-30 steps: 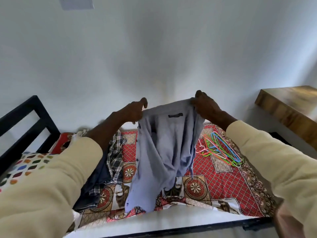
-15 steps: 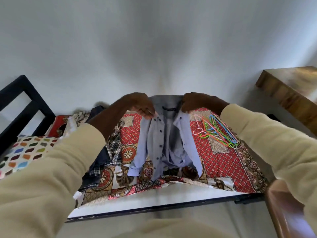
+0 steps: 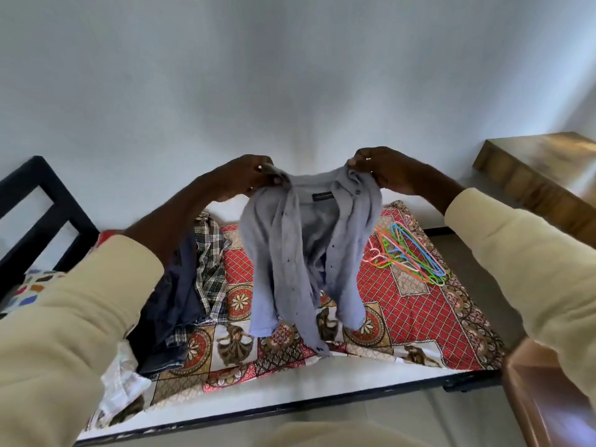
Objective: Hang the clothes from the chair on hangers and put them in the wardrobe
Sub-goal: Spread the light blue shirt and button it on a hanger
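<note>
A pale blue button shirt hangs open in the air above the bed, its inner collar label facing me. My left hand grips its left shoulder and my right hand grips its right shoulder. The shirt's hem and sleeves dangle down to the patterned bedspread. A bundle of coloured plastic hangers lies on the bedspread to the right of the shirt. A heap of other clothes, a checked shirt and a dark garment, lies on the bed to the left.
The bed's black metal frame rises at the left, with a spotted pillow beside it. A wooden shelf juts from the wall at the right. A brown chair edge shows at bottom right. White wall lies behind.
My hands have lifted the blue shirt up off the bed and spread its shoulders apart, after lowering and bunching it half a second ago.
</note>
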